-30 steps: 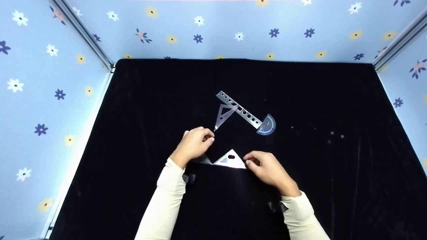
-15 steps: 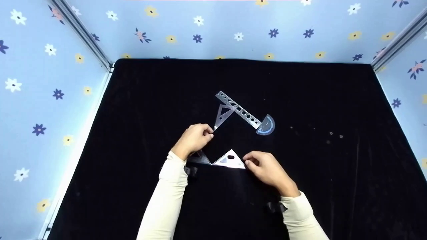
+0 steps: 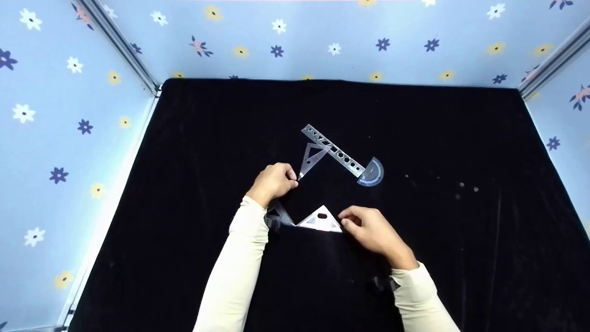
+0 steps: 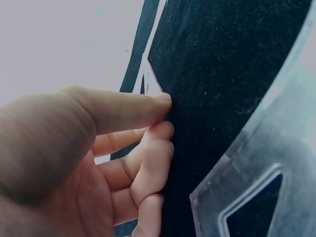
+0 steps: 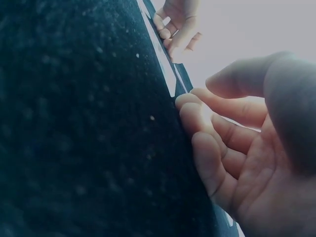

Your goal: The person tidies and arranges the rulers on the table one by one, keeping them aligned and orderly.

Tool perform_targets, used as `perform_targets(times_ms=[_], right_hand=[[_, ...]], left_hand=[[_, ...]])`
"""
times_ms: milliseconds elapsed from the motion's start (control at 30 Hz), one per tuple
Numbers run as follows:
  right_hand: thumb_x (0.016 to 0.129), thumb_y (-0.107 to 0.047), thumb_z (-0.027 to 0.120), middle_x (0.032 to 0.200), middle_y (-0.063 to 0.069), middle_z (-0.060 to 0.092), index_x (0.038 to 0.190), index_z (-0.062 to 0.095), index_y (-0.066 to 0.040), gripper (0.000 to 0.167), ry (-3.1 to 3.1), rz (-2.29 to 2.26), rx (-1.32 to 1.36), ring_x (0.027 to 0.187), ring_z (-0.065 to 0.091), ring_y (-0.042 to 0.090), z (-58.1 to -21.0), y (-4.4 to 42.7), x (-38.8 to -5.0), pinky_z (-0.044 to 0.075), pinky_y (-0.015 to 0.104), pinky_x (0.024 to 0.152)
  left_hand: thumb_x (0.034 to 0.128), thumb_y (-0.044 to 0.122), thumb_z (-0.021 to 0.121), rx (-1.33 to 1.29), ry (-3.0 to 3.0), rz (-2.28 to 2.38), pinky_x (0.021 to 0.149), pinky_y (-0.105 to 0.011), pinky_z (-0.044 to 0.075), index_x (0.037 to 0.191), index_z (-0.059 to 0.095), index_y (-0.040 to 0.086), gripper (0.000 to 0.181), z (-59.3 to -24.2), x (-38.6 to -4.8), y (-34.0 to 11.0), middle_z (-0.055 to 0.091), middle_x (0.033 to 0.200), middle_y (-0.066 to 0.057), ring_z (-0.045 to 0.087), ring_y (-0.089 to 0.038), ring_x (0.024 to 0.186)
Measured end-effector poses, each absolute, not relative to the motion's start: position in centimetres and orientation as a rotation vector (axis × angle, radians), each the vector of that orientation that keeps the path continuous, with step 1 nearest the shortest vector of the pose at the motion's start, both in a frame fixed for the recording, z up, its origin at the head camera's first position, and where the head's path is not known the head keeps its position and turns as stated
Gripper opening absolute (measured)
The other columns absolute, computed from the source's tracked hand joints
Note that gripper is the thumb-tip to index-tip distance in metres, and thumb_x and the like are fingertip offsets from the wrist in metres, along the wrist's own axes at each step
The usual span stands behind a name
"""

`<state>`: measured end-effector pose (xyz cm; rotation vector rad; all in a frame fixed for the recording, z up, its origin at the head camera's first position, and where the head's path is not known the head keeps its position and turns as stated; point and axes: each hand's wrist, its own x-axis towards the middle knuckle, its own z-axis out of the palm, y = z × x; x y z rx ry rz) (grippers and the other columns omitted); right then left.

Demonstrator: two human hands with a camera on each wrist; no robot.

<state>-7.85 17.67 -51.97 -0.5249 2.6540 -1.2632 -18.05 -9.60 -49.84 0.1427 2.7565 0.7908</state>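
Observation:
In the head view, several clear plastic drawing tools lie on a black cloth. My left hand (image 3: 275, 180) is at the lower tip of a slim set square (image 3: 304, 168), thumb and fingers pinching there; the thumb (image 4: 143, 108) partly hides the tip in the left wrist view. That set square's upper end overlaps a ruler (image 3: 345, 164) with shaped cutouts. My right hand (image 3: 375, 230) rests beside the right corner of a wider set square (image 3: 332, 226); its fingers are loosely bent, the thumb apart from them. Another set square (image 3: 286, 216) lies partly under the left wrist.
A half-round protractor (image 3: 374, 173) touches the ruler's right end. Black cloth (image 3: 442, 129) covers the table. Flower-patterned panels (image 3: 322, 37) stand along the back and both sides. Small pale specks lie on the cloth at right.
My left hand has shifted slightly forward near the slim set square's tip, uncovering more of the set square below its wrist. The right hand stays put. The tools keep their arrangement.

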Motion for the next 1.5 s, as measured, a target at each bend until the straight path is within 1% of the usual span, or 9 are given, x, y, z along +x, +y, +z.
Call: perform_targets(times_ms=[233,367,533,767,933,1000,1133,1300,1500], right_hand=[[0.094,-0.012,0.067,0.079,-0.012,0.065,0.103,0.074,-0.013,0.012,2.646,-1.218,-0.537,0.068,0.058,0.007,-51.1,17.9,-8.8,0.050,0.030,0.066],[0.094,-0.011,0.066,0.079,-0.010,0.066,0.102,0.074,-0.012,0.012,2.626,-1.231,-0.545,0.068,0.061,0.008,-50.8,17.7,-9.7,0.052,0.030,0.067],[0.095,-0.012,0.064,0.079,-0.006,0.066,0.105,0.073,-0.009,0.014,2.566,-1.266,-0.512,0.067,0.063,0.010,-50.6,17.2,-11.1,0.053,0.030,0.063],[0.094,-0.009,0.064,0.080,-0.001,0.068,0.104,0.073,-0.006,0.014,2.577,-1.352,-0.424,0.072,0.063,0.016,-50.0,16.6,-13.9,0.052,0.030,0.065],[0.095,-0.003,0.060,0.091,0.013,0.070,0.106,0.070,0.001,0.016,2.477,-1.495,-0.333,0.079,0.066,0.027,-49.8,16.2,-16.0,0.055,0.027,0.063],[0.094,0.000,0.058,0.095,0.018,0.070,0.105,0.069,0.004,0.016,2.453,-1.554,-0.297,0.083,0.066,0.029,-49.9,16.0,-16.8,0.054,0.025,0.064],[0.094,0.003,0.057,0.102,0.023,0.069,0.105,0.068,0.006,0.016,2.433,-1.659,-0.211,0.085,0.064,0.023,-49.9,15.5,-18.1,0.054,0.025,0.064],[0.092,0.005,0.056,0.110,0.023,0.067,0.113,0.064,0.008,0.023,2.401,-1.782,-0.097,0.082,0.060,0.015,-50.3,14.9,-19.6,0.055,0.029,0.066],[0.090,0.005,0.056,0.122,0.023,0.062,0.121,0.059,0.009,0.031,2.387,-1.829,-0.062,0.087,0.061,0.016,-50.9,14.2,-21.0,0.056,0.028,0.069]], left_hand=[[0.0855,0.030,0.076,0.092,2.756,0.730,0.080,-0.045,0.051,0.085,0.069,0.021,0.012,-49.7,-18.5,-9.0,0.070,0.095,-0.001,0.065,-0.023,0.092],[0.0848,0.031,0.077,0.078,2.755,0.723,0.080,-0.045,0.051,0.084,0.069,0.022,0.012,-49.6,-18.4,-8.9,0.071,0.096,0.000,0.066,-0.023,0.093],[0.0835,0.035,0.078,0.026,2.750,0.706,0.078,-0.044,0.051,0.080,0.070,0.023,0.015,-49.8,-18.3,-9.1,0.071,0.092,0.001,0.066,-0.022,0.090],[0.0833,0.040,0.077,0.001,2.776,0.707,0.077,-0.044,0.051,0.077,0.068,0.024,0.019,-49.8,-18.1,-8.9,0.071,0.088,0.002,0.066,-0.022,0.087],[0.0850,0.041,0.076,-0.012,2.777,0.663,0.078,-0.045,0.052,0.078,0.068,0.024,0.020,-49.8,-17.9,-8.8,0.071,0.091,0.001,0.067,-0.023,0.089],[0.0855,0.042,0.075,-0.005,2.775,0.656,0.078,-0.044,0.052,0.078,0.069,0.024,0.021,-49.8,-17.9,-8.7,0.071,0.091,0.001,0.067,-0.023,0.089],[0.0868,0.042,0.074,0.002,2.776,0.657,0.078,-0.044,0.052,0.078,0.068,0.023,0.022,-49.7,-17.8,-8.7,0.071,0.090,0.001,0.066,-0.022,0.088],[0.0891,0.044,0.071,-0.024,2.780,0.645,0.078,-0.044,0.052,0.079,0.068,0.022,0.024,-49.6,-17.8,-8.6,0.071,0.091,0.000,0.067,-0.023,0.089],[0.0917,0.040,0.068,-0.049,2.783,0.619,0.080,-0.047,0.052,0.081,0.066,0.021,0.021,-49.7,-17.7,-8.4,0.071,0.096,-0.003,0.066,-0.025,0.094]])
